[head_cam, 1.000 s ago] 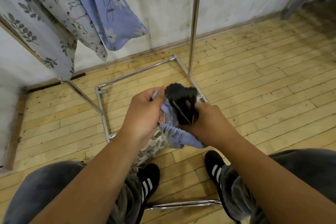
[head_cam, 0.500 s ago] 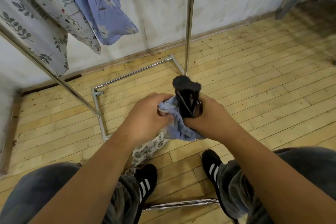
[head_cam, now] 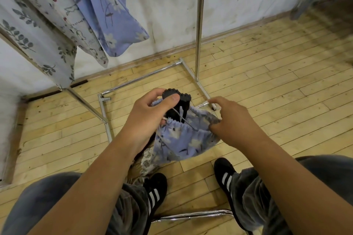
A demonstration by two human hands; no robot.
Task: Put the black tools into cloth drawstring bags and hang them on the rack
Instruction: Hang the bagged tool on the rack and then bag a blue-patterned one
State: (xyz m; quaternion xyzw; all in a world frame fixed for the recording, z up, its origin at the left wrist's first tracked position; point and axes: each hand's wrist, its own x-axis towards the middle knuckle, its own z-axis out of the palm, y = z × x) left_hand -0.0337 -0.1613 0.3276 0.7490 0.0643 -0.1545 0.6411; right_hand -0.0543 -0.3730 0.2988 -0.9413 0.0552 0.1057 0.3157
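The black tool [head_cam: 176, 101], dark and ribbed, stands half inside the blue floral drawstring bag [head_cam: 183, 143], its top poking out. The left hand [head_cam: 147, 118] curls round the tool's top and the bag's near rim with the thumb pressed on the tool. The right hand [head_cam: 235, 122] pinches the opposite rim, holding the mouth wide above the wooden floor [head_cam: 267, 86], near the metal rack [head_cam: 198, 25]

left hand [head_cam: 150, 118] grips black tool [head_cam: 178, 104] | right hand [head_cam: 232, 120] pinches blue bag [head_cam: 183, 143]
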